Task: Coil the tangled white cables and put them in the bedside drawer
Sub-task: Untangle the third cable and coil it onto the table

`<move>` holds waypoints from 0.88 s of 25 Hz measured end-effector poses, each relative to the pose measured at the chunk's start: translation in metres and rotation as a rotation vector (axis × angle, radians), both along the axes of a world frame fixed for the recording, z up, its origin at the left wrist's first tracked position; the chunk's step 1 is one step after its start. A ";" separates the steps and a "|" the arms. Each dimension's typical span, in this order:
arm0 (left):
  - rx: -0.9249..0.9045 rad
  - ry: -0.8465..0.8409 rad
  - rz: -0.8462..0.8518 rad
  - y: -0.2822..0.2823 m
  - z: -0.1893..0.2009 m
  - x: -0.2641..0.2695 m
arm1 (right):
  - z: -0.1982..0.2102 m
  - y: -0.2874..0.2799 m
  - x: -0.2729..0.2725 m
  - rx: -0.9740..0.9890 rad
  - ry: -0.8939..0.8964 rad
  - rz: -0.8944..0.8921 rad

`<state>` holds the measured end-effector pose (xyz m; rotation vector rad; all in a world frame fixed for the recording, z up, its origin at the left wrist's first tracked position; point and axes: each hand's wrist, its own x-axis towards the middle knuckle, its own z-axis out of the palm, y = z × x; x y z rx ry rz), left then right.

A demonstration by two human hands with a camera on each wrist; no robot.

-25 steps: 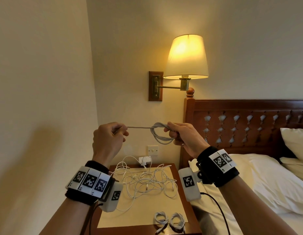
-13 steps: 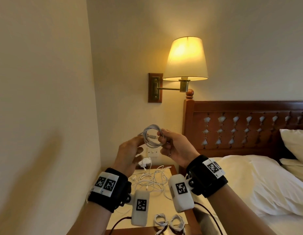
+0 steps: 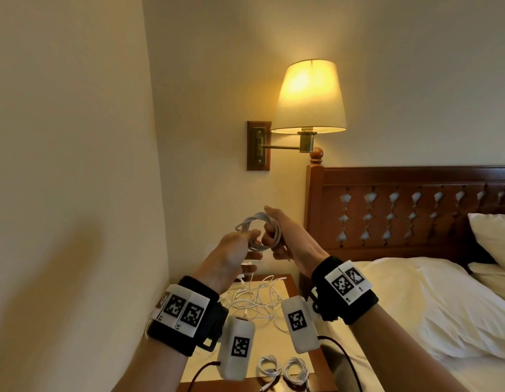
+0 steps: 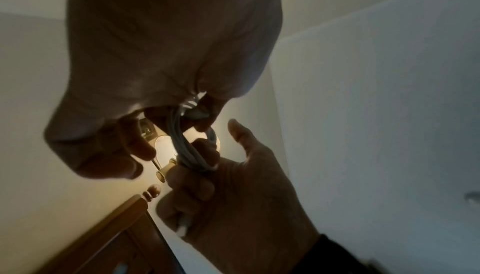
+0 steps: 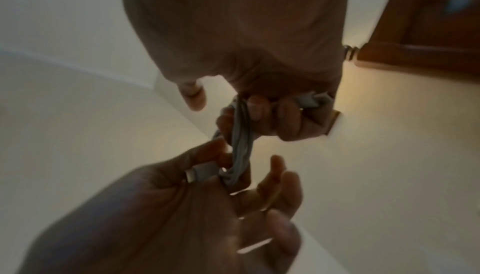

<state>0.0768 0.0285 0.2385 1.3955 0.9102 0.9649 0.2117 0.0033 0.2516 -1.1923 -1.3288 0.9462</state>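
A white cable wound into a small coil hangs in the air above the bedside table. My right hand grips the coil's right side, fingers curled through the loops. My left hand pinches the cable's plug end against the coil's left side. The tangled white cables lie on the table top below my wrists. Two coiled cables sit side by side at the table's front edge. The drawer is out of view.
A lit wall lamp on a brass arm hangs above the hands. The wooden headboard and the bed with white pillows stand close on the right. A wall bounds the left side.
The cable was stretched between my spread hands. My left hand has moved right and brought the free end to the coil. Both hands are now close together and slightly lower.
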 end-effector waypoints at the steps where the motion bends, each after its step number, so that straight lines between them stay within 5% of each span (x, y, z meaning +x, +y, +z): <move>1: 0.031 0.048 -0.035 0.000 0.000 -0.002 | 0.001 0.000 0.000 0.047 -0.076 -0.025; 3: 0.134 0.092 -0.018 -0.002 0.000 -0.002 | 0.000 0.002 -0.001 0.173 -0.151 -0.112; 5: 0.347 0.146 0.175 -0.008 -0.002 0.000 | -0.001 0.007 -0.001 0.266 -0.166 -0.192; 8: 0.826 0.628 0.502 -0.020 -0.001 0.003 | -0.002 0.017 0.000 0.340 -0.203 -0.286; 10: 0.986 0.800 0.528 -0.034 -0.001 0.003 | -0.001 0.022 0.003 0.337 -0.221 -0.345; 18: 1.258 0.560 0.284 -0.031 -0.017 -0.003 | 0.006 0.034 0.008 0.234 -0.185 -0.372; 20: 1.215 0.472 0.262 -0.029 -0.026 -0.006 | 0.007 0.032 0.007 0.224 -0.154 -0.313; 22: 0.984 0.340 0.233 -0.025 -0.032 -0.005 | 0.010 0.025 0.005 0.257 -0.101 -0.216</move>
